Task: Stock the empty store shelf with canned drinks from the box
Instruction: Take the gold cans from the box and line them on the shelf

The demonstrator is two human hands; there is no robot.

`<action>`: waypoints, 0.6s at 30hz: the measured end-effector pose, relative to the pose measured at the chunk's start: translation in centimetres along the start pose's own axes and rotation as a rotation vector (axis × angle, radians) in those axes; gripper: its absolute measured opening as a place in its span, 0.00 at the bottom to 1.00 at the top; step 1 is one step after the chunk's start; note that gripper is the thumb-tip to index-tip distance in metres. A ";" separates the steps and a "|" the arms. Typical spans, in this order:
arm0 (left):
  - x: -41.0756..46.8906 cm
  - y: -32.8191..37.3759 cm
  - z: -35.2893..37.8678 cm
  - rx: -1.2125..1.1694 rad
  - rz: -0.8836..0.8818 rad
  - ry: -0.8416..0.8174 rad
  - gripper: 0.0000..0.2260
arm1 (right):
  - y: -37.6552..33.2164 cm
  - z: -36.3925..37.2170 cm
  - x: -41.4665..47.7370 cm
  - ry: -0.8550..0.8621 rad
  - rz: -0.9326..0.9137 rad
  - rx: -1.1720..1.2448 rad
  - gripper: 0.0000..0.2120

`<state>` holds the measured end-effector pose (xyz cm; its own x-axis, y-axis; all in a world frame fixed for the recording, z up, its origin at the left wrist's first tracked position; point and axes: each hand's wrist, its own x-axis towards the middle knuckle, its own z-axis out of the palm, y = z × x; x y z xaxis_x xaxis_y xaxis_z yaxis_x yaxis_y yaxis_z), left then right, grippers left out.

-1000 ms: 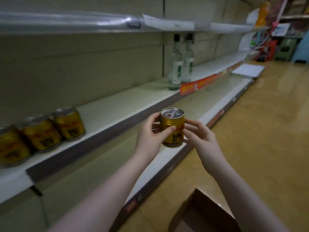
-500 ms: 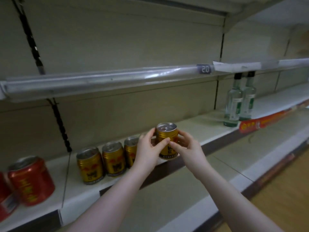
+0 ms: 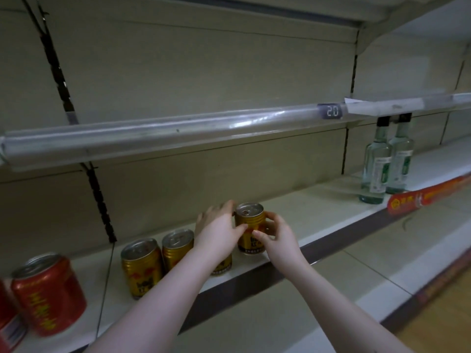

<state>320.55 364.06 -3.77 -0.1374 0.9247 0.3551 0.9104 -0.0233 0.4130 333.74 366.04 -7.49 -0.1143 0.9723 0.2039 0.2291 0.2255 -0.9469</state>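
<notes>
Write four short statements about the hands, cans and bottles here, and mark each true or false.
1. The left hand and right hand both grip one upright gold can. True.
2. That can is at the left end of the gold row. False: the other gold cans stand to its left.
3. Two glass bottles stand further right on the same shelf. True.
4. A red can stands right of the bottles. False: the red can is at the far left.
</notes>
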 end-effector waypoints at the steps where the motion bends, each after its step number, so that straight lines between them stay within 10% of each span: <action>1: -0.1 -0.1 0.0 0.045 0.008 0.005 0.24 | 0.2 0.3 0.0 -0.007 0.009 -0.007 0.25; 18: -1.5 0.0 0.7 0.144 0.060 0.128 0.17 | 0.5 0.8 -0.6 -0.017 0.040 -0.066 0.36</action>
<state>321.03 362.96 -4.92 -0.1218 0.8670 0.4833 0.9635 -0.0138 0.2675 333.15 365.53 -8.30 -0.1203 0.9795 0.1618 0.2972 0.1910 -0.9355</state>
